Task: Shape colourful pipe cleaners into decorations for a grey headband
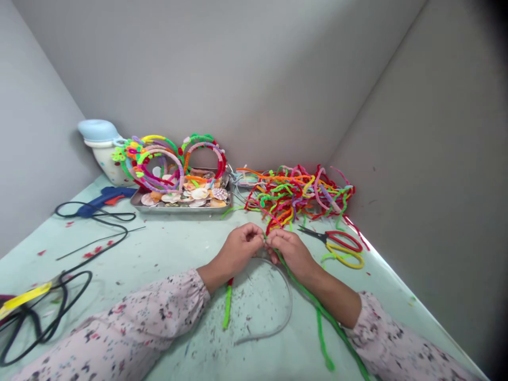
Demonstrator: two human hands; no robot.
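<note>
My left hand [241,247] and my right hand [291,253] meet fingertip to fingertip above the middle of the table. Both are closed in a pinch on a green pipe cleaner [309,296], whose long tail runs under my right forearm toward the front edge. From beneath the fingers a thin grey curved band [289,301] bends down to the table; its upper end is hidden by the hands. Under my left wrist lies a red and green pipe cleaner [227,307]. A bright green strand [322,338] lies below my right forearm.
Scissors [337,243] lie right of my right hand. Behind are a heap of colourful pipe cleaners [297,193] and a metal tray [178,210] with shells and wrapped headbands [161,159]. At left are a blue glue gun [103,200], black cord [115,241] and a lidded container [103,156].
</note>
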